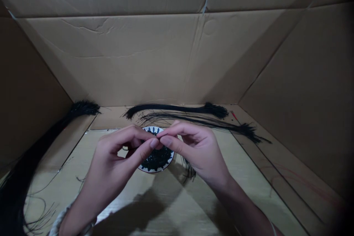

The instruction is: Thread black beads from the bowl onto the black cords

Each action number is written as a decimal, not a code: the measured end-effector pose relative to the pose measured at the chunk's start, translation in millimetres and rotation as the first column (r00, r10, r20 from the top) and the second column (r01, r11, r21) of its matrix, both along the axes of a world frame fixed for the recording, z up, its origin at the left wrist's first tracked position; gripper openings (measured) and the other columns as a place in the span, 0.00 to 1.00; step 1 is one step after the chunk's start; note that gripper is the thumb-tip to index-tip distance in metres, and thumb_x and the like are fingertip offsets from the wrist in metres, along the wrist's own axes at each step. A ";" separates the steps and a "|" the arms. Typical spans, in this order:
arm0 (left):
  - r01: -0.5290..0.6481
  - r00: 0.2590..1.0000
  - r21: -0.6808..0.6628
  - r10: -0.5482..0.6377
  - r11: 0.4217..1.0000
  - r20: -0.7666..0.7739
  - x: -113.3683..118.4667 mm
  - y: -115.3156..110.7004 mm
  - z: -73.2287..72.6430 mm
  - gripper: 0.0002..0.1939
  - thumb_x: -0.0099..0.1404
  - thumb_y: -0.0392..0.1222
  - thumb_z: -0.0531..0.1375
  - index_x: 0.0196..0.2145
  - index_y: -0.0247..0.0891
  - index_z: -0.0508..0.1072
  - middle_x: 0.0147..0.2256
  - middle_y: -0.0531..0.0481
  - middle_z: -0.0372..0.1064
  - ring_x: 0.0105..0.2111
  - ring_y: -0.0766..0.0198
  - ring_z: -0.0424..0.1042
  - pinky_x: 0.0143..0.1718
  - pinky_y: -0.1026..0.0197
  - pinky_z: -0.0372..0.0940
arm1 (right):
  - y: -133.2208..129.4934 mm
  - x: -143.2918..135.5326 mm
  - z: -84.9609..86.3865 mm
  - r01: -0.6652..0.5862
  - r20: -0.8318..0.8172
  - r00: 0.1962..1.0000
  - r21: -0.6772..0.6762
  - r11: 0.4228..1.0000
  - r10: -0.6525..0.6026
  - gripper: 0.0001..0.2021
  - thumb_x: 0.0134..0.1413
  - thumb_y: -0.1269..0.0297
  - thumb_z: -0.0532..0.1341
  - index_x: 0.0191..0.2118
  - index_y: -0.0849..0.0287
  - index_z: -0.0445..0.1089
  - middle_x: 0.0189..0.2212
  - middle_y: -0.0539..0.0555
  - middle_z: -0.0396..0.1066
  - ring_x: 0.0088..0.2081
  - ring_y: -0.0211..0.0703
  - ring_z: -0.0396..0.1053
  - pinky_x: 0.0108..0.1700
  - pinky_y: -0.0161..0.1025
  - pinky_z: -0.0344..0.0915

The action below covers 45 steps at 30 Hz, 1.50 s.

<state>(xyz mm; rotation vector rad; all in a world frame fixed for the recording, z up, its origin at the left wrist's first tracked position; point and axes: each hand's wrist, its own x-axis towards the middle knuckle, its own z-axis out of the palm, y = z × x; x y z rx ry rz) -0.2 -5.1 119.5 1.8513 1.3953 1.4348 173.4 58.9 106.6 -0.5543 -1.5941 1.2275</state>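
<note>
My left hand and my right hand meet at their fingertips, both in a closed pinch. Between them runs a thin black strand, mostly hidden by the fingers; a dark bit of line also shows beneath my left fingers. Just below and behind the fingertips stands a white bowl with a dark blue rim pattern. It is filled with small black pieces, too small to name. Black strand ends poke out under my right hand.
Two bundles of black strands, a thick one and a looser one, lie along the back. A long black bundle runs down the left. A small red-tipped item lies back right. Cardboard walls enclose the board.
</note>
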 end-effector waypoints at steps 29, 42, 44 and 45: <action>0.013 0.996 -0.133 -0.001 0.991 0.089 -1.6 -1.0 -3.2 0.08 0.66 0.45 0.65 0.31 0.40 0.79 0.25 0.53 0.71 0.24 0.69 0.65 0.23 0.67 0.59 | -3.0 -0.3 -1.7 0.115 0.112 0.983 0.246 0.962 -0.146 0.05 0.59 0.68 0.67 0.32 0.54 0.78 0.26 0.48 0.76 0.30 0.40 0.72 0.36 0.38 0.68; -0.057 0.996 -0.041 0.060 0.998 0.069 -6.5 -6.1 7.1 0.05 0.65 0.39 0.65 0.30 0.42 0.79 0.25 0.56 0.70 0.22 0.72 0.61 0.21 0.70 0.57 | 49.7 -9.2 -63.6 -0.222 0.891 0.389 0.337 0.915 -0.234 0.14 0.61 0.69 0.63 0.52 0.62 0.73 0.53 0.64 0.74 0.55 0.59 0.70 0.56 0.54 0.65; -0.052 0.996 -0.050 0.055 0.997 0.068 -7.1 -7.4 7.1 0.05 0.65 0.40 0.65 0.31 0.42 0.79 0.25 0.55 0.71 0.22 0.72 0.62 0.21 0.69 0.57 | 54.6 -12.8 -82.7 -0.293 0.939 0.224 0.321 0.900 -0.262 0.19 0.54 0.70 0.68 0.53 0.62 0.74 0.53 0.65 0.74 0.53 0.62 0.71 0.53 0.54 0.67; -0.051 0.996 -0.057 0.055 0.997 0.064 -7.4 -7.9 6.8 0.05 0.66 0.40 0.65 0.31 0.42 0.79 0.25 0.55 0.70 0.22 0.71 0.62 0.21 0.69 0.56 | 55.6 -14.5 -90.1 -0.300 0.940 0.206 0.324 0.897 -0.271 0.20 0.51 0.70 0.70 0.52 0.61 0.74 0.52 0.65 0.75 0.52 0.62 0.72 0.52 0.53 0.68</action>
